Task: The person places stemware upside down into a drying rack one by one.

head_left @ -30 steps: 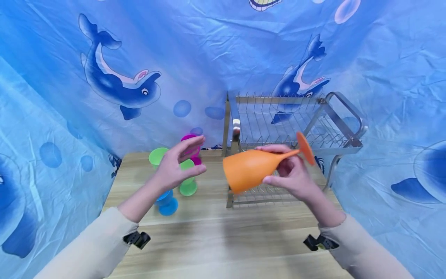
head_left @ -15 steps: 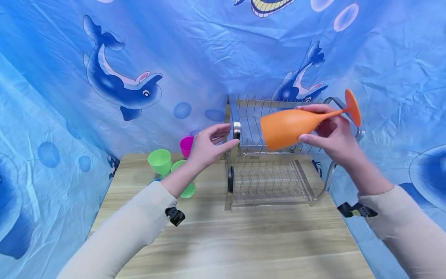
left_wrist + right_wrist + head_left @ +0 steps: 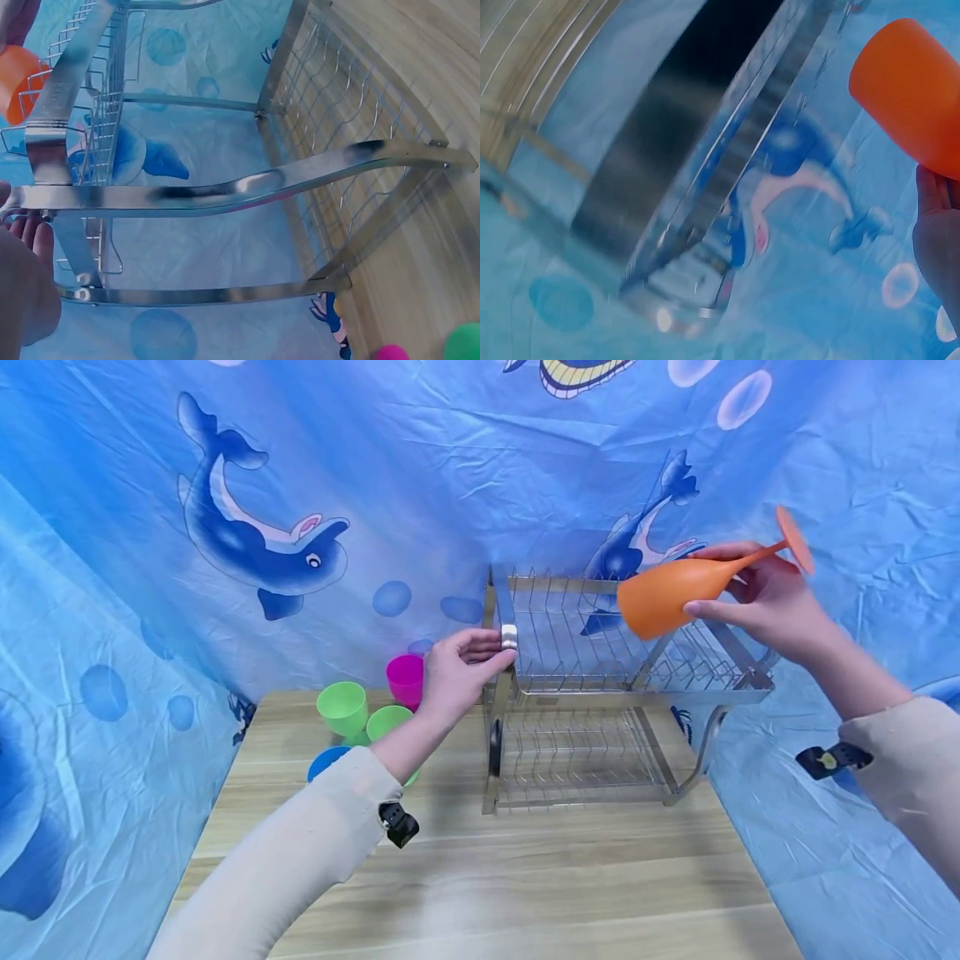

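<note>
My right hand (image 3: pixel 780 606) holds an orange goblet (image 3: pixel 671 597) around the lower bowl and stem. The goblet lies nearly sideways, its mouth to the left and tipped down, its foot up at the right. It hangs over the right part of the upper tier of a metal dish rack (image 3: pixel 630 697). In the right wrist view, the goblet (image 3: pixel 911 97) shows above the rack's end. My left hand (image 3: pixel 459 675) grips the rack's left side post near the top, thumb in front; in the left wrist view its fingers (image 3: pixel 41 240) curl under the metal bar.
Left of the rack, on the wooden table (image 3: pixel 480 893), stand two green goblets (image 3: pixel 343 708), a magenta goblet (image 3: pixel 406 680) and a blue goblet (image 3: pixel 327 762) partly behind my left sleeve. The rack's lower wire tier (image 3: pixel 577 760) sits close over the tabletop. A blue dolphin-print curtain (image 3: pixel 450 485) surrounds the table.
My right hand has carried the orange goblet up and right, from in front of the rack to over its upper tier. My left hand has moved right and taken hold of the rack's left post.
</note>
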A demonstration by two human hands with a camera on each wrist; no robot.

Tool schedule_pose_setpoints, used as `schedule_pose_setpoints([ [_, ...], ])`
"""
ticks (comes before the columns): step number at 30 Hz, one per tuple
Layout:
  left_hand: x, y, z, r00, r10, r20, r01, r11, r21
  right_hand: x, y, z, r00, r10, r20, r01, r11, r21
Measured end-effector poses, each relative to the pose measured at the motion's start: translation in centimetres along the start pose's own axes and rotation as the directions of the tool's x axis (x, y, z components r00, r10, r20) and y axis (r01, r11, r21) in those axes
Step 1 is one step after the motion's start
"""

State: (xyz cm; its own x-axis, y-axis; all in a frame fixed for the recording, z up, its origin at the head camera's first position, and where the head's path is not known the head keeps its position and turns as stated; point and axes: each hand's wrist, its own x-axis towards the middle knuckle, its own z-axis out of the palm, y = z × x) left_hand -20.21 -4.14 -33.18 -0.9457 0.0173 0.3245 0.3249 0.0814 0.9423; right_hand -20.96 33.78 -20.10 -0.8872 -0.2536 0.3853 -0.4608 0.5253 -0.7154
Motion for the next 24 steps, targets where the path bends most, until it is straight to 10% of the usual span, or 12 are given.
schedule_pose_setpoints([
  [24,-0.3,-0.8,0.3,0.998,0.042,-0.054,-0.039,0.997,0.059,3.4,6.1,-3.5,0.987,0.129,0.092,-0.099,0.956,-0.277],
])
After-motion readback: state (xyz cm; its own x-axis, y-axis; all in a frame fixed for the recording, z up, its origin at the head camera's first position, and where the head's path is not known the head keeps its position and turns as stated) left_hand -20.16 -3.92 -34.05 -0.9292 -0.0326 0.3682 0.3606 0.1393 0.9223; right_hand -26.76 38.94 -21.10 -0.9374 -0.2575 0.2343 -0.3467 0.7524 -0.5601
